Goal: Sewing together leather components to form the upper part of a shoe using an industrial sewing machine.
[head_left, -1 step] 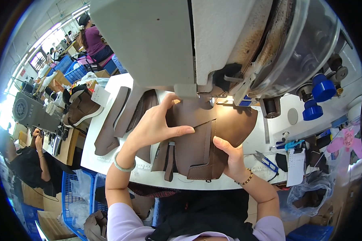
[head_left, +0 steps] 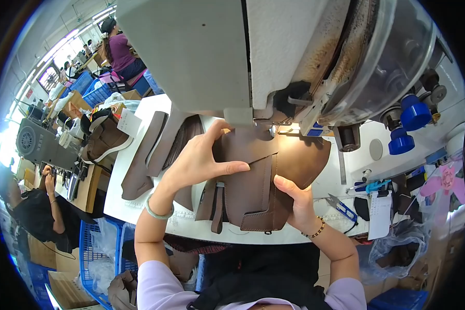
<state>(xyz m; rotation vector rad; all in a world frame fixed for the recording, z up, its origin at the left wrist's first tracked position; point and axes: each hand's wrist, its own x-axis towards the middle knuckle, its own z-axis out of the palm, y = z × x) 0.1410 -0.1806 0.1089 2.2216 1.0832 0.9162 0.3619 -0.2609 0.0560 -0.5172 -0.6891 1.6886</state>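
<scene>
A brown leather shoe upper (head_left: 248,188) with stitched, overlapping panels lies under the head of a sewing machine (head_left: 191,57). My left hand (head_left: 199,160) is on its left side, thumb stretched flat over the leather and index finger curved near the machine's foot; the other fingers are mostly hidden. At the lower right edge, my right hand (head_left: 299,206) grips the upper with the thumb on top and the fingers underneath. A narrow leather strip (head_left: 218,206) hangs at the upper's left. Lamp light falls on the leather by the needle area, which is partly hidden.
Brown leather pieces (head_left: 144,160) lie left on the white table (head_left: 120,194). Thread snips (head_left: 342,207) and a white paper tag (head_left: 380,217) are at the right. Beyond stand a finished shoe (head_left: 106,139) and a blue basket (head_left: 85,258). Co-workers sit at the left.
</scene>
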